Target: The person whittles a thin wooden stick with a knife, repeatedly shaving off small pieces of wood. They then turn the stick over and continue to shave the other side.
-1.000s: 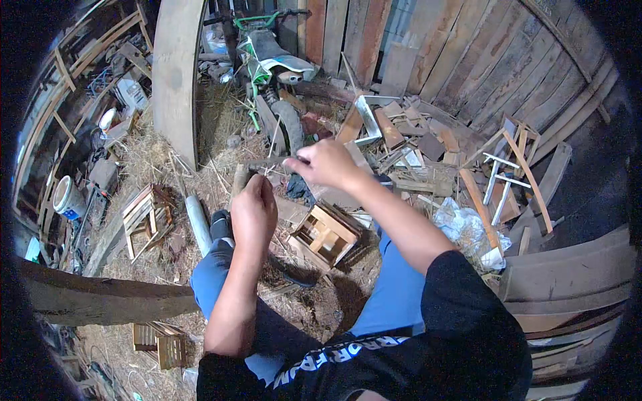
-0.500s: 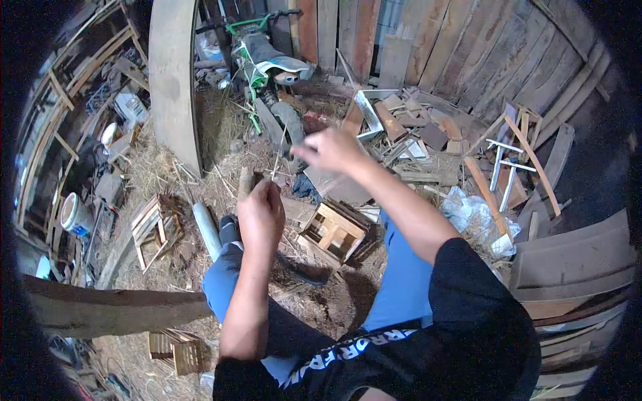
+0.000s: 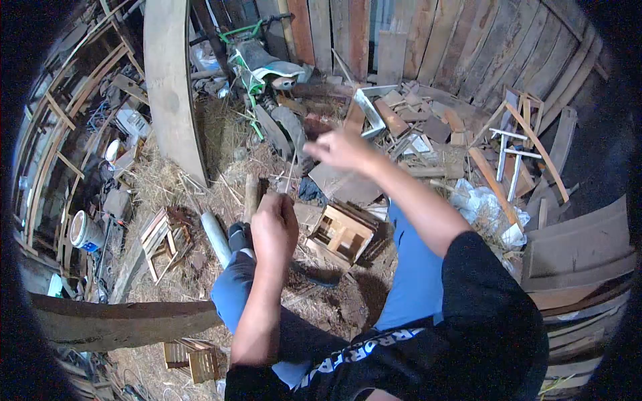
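Observation:
My left hand [image 3: 273, 220] is closed, and a thin pale strip [image 3: 290, 175] rises from its top. A round wooden piece [image 3: 251, 195] stands just behind it; whether the fingers touch it I cannot tell. Raised to the right, my right hand [image 3: 340, 150] has its fingers drawn together, and the blur hides whatever they may hold. Below and between both forearms, a small wooden crate [image 3: 342, 234] sits on the ground near my legs.
A green and white motorbike [image 3: 264, 70] stands ahead beside a tall curved board [image 3: 170, 93]. Scrap wood [image 3: 428, 127] and clear plastic [image 3: 476, 204] lie to the right. Another slatted crate [image 3: 164, 242] and a white bucket [image 3: 87, 230] are at left.
The view has shifted slightly, so most things sit a little lower or further right. Both hands stay raised, with the right hand still blurred by motion.

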